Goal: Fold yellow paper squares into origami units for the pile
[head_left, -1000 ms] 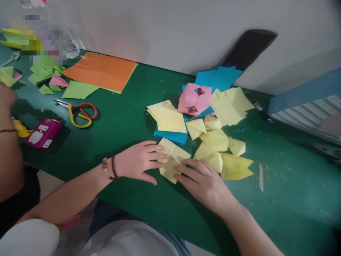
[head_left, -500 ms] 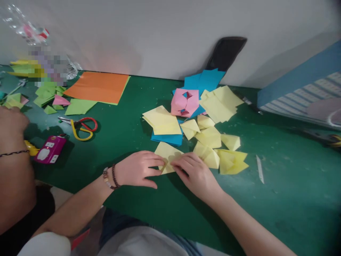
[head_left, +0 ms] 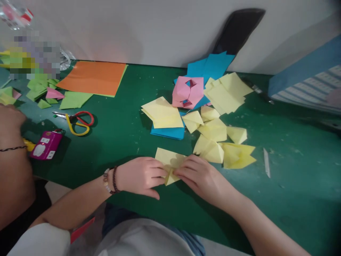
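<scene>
A pale yellow sheet of paper [head_left: 167, 156] lies on the green tabletop with a fold along its near side. My left hand [head_left: 142, 176] rests at the sheet's left edge, fingers stretched out and thumb apart. From the right, my right hand [head_left: 201, 179] pinches the folded near part, its fingertips close together; they hide some of the fold. Just beyond lie a stack of yellow sheets [head_left: 165, 113] and blue paper [head_left: 167, 132]. Several folded yellow pieces [head_left: 213, 130] are to the right, below a pink folded paper shape [head_left: 188, 92].
At left are scissors [head_left: 80, 123], a purple box [head_left: 47, 145], an orange sheet [head_left: 92, 78] and green scraps [head_left: 39, 87]. Another person's arm [head_left: 12, 160] reaches in there. A phone [head_left: 238, 30] leans on the wall; a blue box [head_left: 306, 71] and a thin white strip [head_left: 266, 163] are at right.
The yellow sheet has turned and moved slightly nearer, showing a clearer fold at its near side. Both hands have moved with it. The view has shifted slightly.
</scene>
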